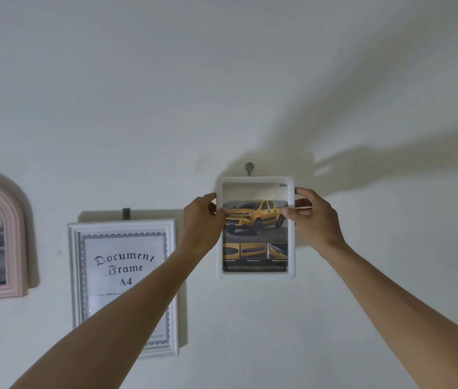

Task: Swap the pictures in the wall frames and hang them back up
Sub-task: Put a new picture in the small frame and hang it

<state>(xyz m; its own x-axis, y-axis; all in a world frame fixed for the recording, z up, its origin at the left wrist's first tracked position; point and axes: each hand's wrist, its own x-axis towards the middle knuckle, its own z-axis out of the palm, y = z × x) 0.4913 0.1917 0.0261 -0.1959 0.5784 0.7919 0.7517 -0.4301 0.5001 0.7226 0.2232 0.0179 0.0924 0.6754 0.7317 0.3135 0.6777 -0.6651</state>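
A small white frame (256, 273) with a picture of a yellow pickup truck (254, 216) is up against the wall, just below a round wall hook (249, 167). My left hand (202, 217) grips the frame's left edge near the top. My right hand (310, 217) grips its right edge at the same height, thumb over the front. Whether the frame hangs on the hook is hidden behind its top edge.
A larger white frame (77, 276) reading "Document Frame A4" hangs to the left under a dark hook (126, 213), partly behind my left forearm. At the far left hangs a pink arched frame (14, 214) with a dark car picture. The wall elsewhere is bare white.
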